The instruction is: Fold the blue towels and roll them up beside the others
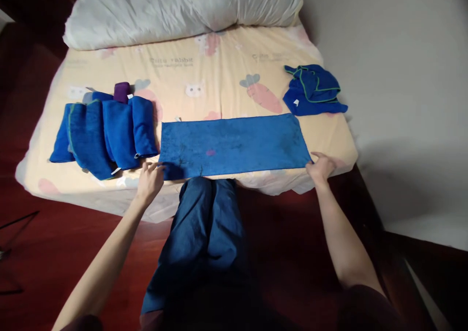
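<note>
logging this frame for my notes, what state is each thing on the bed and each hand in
blue towel: spread flat in a long strip at the bed edge
left hand: pinching the towel's near left corner
right hand: gripping the towel's near right corner
folded towels: folded, lined up overlapping on the left
crumpled towel: bunched up, unfolded, far right
pillow: lying at the head of the bed

Lighting is soft and moderate, strongest on the bed (109, 194) and pillow (183, 9). The floor (54, 243) and frame corners fall into deep shadow. The wall (402, 102) carries a broad grey shadow. Wide-angle distortion bends the edges. Detail is slightly soft; no glare.
</note>
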Available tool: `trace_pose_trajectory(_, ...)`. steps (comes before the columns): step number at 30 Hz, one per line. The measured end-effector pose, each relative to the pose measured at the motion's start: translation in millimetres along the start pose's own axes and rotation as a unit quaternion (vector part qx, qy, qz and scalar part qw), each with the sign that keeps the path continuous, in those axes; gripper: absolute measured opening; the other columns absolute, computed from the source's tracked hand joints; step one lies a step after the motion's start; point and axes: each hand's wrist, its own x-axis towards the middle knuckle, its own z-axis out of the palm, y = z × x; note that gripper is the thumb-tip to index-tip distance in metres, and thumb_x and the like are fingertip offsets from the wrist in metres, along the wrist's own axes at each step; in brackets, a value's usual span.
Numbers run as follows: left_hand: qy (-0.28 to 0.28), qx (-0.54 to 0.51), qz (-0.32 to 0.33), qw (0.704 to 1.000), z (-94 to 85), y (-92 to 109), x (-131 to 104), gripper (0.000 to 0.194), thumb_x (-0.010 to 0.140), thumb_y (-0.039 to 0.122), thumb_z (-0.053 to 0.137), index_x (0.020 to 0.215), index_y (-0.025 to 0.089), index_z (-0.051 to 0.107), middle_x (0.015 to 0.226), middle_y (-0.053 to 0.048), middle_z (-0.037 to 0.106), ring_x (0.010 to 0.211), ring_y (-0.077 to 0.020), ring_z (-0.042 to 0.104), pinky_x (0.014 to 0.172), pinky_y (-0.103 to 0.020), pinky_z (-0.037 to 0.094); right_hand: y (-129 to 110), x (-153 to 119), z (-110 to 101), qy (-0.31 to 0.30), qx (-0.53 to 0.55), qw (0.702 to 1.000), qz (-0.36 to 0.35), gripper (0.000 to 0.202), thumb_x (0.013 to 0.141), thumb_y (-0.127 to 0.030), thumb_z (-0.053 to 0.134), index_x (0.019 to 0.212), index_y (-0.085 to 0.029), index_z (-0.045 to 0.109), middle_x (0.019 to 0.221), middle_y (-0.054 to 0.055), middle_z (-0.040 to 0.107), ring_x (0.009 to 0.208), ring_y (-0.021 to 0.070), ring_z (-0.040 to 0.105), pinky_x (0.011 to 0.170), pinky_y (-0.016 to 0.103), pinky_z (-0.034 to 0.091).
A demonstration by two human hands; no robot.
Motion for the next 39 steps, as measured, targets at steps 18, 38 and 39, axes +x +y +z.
trace_pose_trajectory(18, -0.017, 0.015, 0.132, 0.991, 102.9, 51.4, 66.9, 0.066, 0.103, 0.054, 0.042, 0.163, 0.026, 0.043, 0.176, -0.008, 0.022, 0.165, -0.0377, 0.007, 0.130, -0.066, -0.005, -127.6, -79.5, 166.9, -0.286, -0.120, 0.899, -0.308, 0.064, 0.108, -0.052, 0.042, 0.166, -0.026, 0.035, 0.177, -0.002, 0.018, 0.166, 0.0249, 0.010, 0.134, 0.051, -0.001)
trace_pose_trajectory(38, 0.048, 0.099, 0.048, 0.993, 64.3, 13.3, 142.6, 0.088, 0.100, 0.068, 0.024, 0.163, 0.008, 0.037, 0.173, -0.021, 0.023, 0.162, -0.0419, 0.016, 0.130, -0.061, 0.014, -47.0, 131.2, 108.4, -0.191, -0.287, 0.928, -0.141, 0.066, 0.107, -0.041, 0.033, 0.166, -0.010, 0.033, 0.174, 0.015, 0.027, 0.163, 0.0284, 0.025, 0.132, 0.053, 0.021)
trace_pose_trajectory(39, 0.049, 0.095, 0.043, 0.993, 65.1, 12.0, 153.5, 0.089, 0.100, 0.069, 0.023, 0.163, 0.007, 0.036, 0.173, -0.021, 0.023, 0.162, -0.0425, 0.016, 0.130, -0.062, 0.013, -43.2, 149.3, 112.5, -0.185, -0.288, 0.929, -0.138, 0.065, 0.107, -0.040, 0.033, 0.165, -0.011, 0.035, 0.172, 0.015, 0.032, 0.161, 0.0288, 0.029, 0.131, 0.053, 0.023)
